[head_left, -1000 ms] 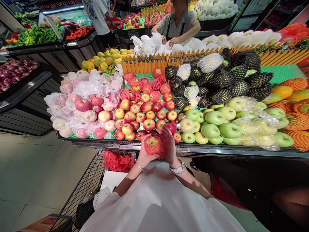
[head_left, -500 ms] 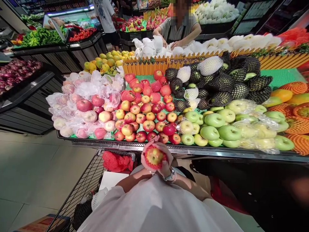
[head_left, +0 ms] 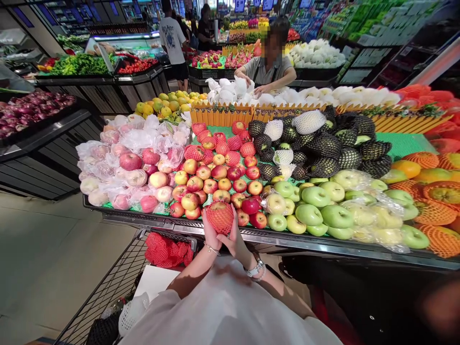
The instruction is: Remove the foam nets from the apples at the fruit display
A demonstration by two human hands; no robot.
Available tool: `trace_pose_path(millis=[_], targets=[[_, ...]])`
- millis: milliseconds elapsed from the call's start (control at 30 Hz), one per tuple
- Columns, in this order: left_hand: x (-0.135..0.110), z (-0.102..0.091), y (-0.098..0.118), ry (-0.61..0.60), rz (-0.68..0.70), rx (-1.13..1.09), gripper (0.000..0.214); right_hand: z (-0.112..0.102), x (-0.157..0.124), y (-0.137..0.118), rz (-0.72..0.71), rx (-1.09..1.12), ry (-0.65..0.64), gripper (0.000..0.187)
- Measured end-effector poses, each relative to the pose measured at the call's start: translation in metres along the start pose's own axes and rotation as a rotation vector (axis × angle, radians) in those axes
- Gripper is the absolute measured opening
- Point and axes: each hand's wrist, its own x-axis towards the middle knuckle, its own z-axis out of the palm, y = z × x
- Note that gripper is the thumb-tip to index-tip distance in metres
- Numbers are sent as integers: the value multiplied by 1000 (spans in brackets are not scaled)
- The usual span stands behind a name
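Observation:
Between my two hands is an apple in a red foam net (head_left: 219,218), held up over the front edge of the fruit stand (head_left: 143,221). My left hand (head_left: 209,235) cups it from the left and below. My right hand (head_left: 235,239) closes on it from the right, its thumb across the lower front. Just beyond lie several bare red-yellow apples (head_left: 194,184). Behind those, other apples in red foam nets (head_left: 234,143) sit on the green mat. Green apples (head_left: 309,212) lie to the right of my hands.
A wire cart (head_left: 104,292) with red foam nets (head_left: 167,250) stands at my left below the stand. Bagged pink apples (head_left: 131,162) lie left, black-netted fruit (head_left: 325,151) right. Across the orange picket fence (head_left: 221,116) a person (head_left: 268,67) handles white-wrapped fruit.
My hands have moved forward and up from near my body to the stand's edge with the apple. The apple has turned, its netted side now showing. The view has tilted up.

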Motion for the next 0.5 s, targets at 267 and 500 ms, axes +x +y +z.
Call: trace_pose_path(millis=[267,500], targets=[[-4,-38,-1,259,256,14,76,-30,89,-9,32,183,153,58],[-36,-165,-21,1096,159,492,51,-96,212,-15,172,-188,397,81]])
